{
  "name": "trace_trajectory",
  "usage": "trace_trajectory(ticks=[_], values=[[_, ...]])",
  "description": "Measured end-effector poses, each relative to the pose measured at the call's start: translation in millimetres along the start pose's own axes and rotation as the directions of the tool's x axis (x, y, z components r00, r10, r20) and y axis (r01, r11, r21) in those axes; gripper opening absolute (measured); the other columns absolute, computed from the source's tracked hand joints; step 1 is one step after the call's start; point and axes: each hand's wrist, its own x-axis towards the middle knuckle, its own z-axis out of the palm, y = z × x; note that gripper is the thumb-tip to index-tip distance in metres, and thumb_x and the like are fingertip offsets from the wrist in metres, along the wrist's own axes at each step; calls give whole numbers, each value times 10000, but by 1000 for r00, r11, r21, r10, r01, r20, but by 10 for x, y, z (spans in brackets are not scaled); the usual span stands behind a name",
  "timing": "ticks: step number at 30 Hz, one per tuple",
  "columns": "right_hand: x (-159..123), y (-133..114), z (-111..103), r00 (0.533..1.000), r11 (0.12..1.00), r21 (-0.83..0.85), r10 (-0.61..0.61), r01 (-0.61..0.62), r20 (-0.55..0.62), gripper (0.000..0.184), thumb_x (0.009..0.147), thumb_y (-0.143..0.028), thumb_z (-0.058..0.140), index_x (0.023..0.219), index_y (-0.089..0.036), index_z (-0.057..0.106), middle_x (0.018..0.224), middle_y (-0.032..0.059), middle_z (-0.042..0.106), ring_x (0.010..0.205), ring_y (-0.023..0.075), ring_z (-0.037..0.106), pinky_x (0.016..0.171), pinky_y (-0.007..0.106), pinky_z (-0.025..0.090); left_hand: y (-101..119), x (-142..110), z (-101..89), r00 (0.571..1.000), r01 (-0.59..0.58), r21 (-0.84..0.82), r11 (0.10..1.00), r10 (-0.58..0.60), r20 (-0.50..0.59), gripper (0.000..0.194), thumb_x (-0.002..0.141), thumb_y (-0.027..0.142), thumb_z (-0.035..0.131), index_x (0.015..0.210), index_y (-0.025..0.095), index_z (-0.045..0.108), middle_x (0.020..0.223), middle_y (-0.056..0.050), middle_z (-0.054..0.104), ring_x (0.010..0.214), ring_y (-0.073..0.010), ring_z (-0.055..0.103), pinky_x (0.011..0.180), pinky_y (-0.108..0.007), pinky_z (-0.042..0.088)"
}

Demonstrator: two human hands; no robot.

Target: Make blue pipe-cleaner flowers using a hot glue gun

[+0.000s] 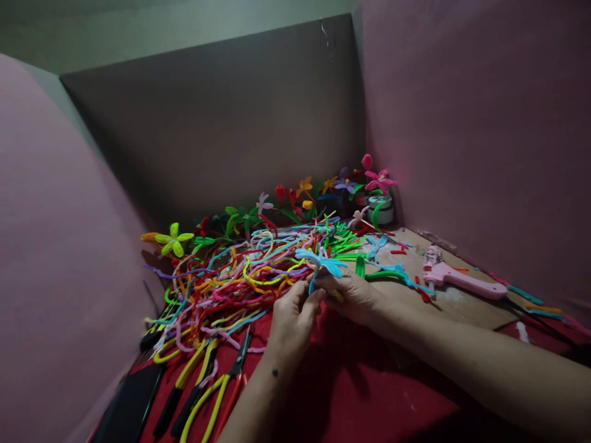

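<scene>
Holding the light blue flower (pixel 325 263) above the middle of the desk (pixel 369 381), the left hand (pixel 292 317) has its fingers clamped on the stem; the right hand (pixel 353 298) touches the flower from the other side, but its fingers are partly hidden, and I cannot tell if they are closed; a yellowish spot under them is unclear. Colourful fuzzy stems (pixel 221 283) spread toward the far left corner; the pink glue gun (pixel 466 278) lies on cardboard (pixel 471 311), toward the right edge; near the left edge, yellow-handled scissors (pixel 220 400) are cut off below.
</scene>
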Motion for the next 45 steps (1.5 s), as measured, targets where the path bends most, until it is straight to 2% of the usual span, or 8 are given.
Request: trace_trajectory(ticks=[6, 9, 12, 15, 19, 26, 36, 45], values=[[5, 59, -17, 998, 999, -18, -28, 27, -58, 155, 600, -207, 716, 693, -161, 602, 538, -58, 500, 422, 39, 312, 416, 203, 220, -62, -11, 9, 942, -211, 399, 892, 295, -161, 136, 787, 253, 509, 674, 203, 564, 532, 30, 462, 470, -104, 388, 520, -221, 293], [-13, 60, 10, 997, 998, -41, -39, 36, -67, 164, 599, -217, 728, 680, -166, 595, 529, -64, 468, 432, 43, 296, 426, 205, 220, -79, -9, -8, 928, -223, 444, 868, 329, -177, 167, 779, 210, 494, 617, 197, 532, 526, 31, 431, 473, -100, 357, 521, -226, 272], [-66, -14, 93, 998, 993, -98, -60, 60, 3, 170, 615, -240, 731, 724, -172, 619, 564, -52, 485, 463, 52, 329, 452, 206, 245, -44, -10, -26, 960, -158, 296, 942, 217, -177, 207, 785, 242, 496, 584, 195, 488, 501, 41, 402, 465, -96, 345, 494, -218, 275], [-120, -117, 174, 994, 985, -154, -60, 75, 95, 126, 637, -238, 713, 673, -158, 623, 567, -42, 481, 487, 55, 349, 477, 208, 265, 20, -11, -35, 993, -7, 40, 999, 12, -118, 261, 791, 299, 508, 563, 186, 447, 471, 58, 369, 409, -70, 297, 428, -203, 244], [-123, -152, 169, 992, 979, -182, -78, 94, 95, 89, 632, -212, 686, 636, -148, 624, 517, -52, 434, 464, 53, 306, 446, 211, 225, 70, -8, -25, 986, 162, -276, 947, -167, 3, 297, 766, 375, 558, 588, 177, 426, 430, 86, 331, 327, -34, 250, 349, -173, 185], [-61, -97, 80, 999, 996, -86, 15, -11, 52, 153, 623, -203, 698, 762, -160, 648, 620, -32, 547, 480, 44, 380, 443, 191, 235, 39, 12, -36, 968, 243, -568, 786, -159, 195, 300, 728, 406, 625, 660, 160, 468, 442, 95, 379, 290, -4, 201, 286, -135, 172], [-56, -107, 47, 974, 985, 14, 169, -173, 150, 148, 620, -211, 710, 719, -143, 624, 591, -19, 603, 476, 53, 471, 403, 151, 266, 3, 9, -71, 915, 383, -653, 654, -175, 362, 206, 748, 318, 620, 736, 143, 512, 449, 107, 326, 307, 5, 112, 277, -115, 204], [-51, -65, 31, 992, 997, 19, 72, -74, 100, 134, 613, -192, 720, 678, -138, 616, 567, -14, 599, 463, 62, 467, 429, 178, 289, 5, 3, -76, 898, 404, -639, 655, -151, 414, 210, 775, 329, 588, 724, 134, 527, 461, 96, 336, 305, 3, 137, 280, -125, 220]])
